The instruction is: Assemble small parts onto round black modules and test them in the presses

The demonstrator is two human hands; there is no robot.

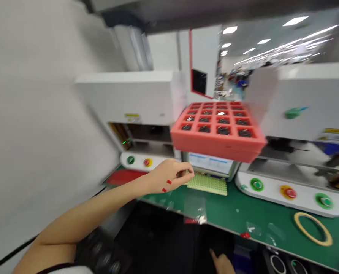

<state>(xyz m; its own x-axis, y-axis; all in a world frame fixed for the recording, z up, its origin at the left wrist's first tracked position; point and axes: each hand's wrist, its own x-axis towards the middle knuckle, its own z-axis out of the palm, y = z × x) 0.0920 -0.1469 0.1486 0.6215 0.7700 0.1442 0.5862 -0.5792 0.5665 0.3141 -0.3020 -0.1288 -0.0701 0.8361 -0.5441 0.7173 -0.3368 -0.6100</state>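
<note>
My left hand (172, 177) reaches in over the green bench, with two small red marks on its back. Its thumb and fingers are curled together in a pinch; whatever is between the fingertips, if anything, is too small to make out. Just below the fingers is a clear plastic film (194, 203) with a red strip at its lower end; whether the hand touches it is unclear. A pale yellow-green studded tray (208, 183) lies right beside the fingertips. Low in the view, my right hand (224, 263) is partly cut off, its index finger stretched out and apparently holding nothing.
A red foam tray (215, 146) with dark round parts in its pockets sits high in front of a screen (212, 161). White machines with a red button (289, 193) and green buttons stand on both sides. A tape roll (313, 229) lies on the green bench (229, 209).
</note>
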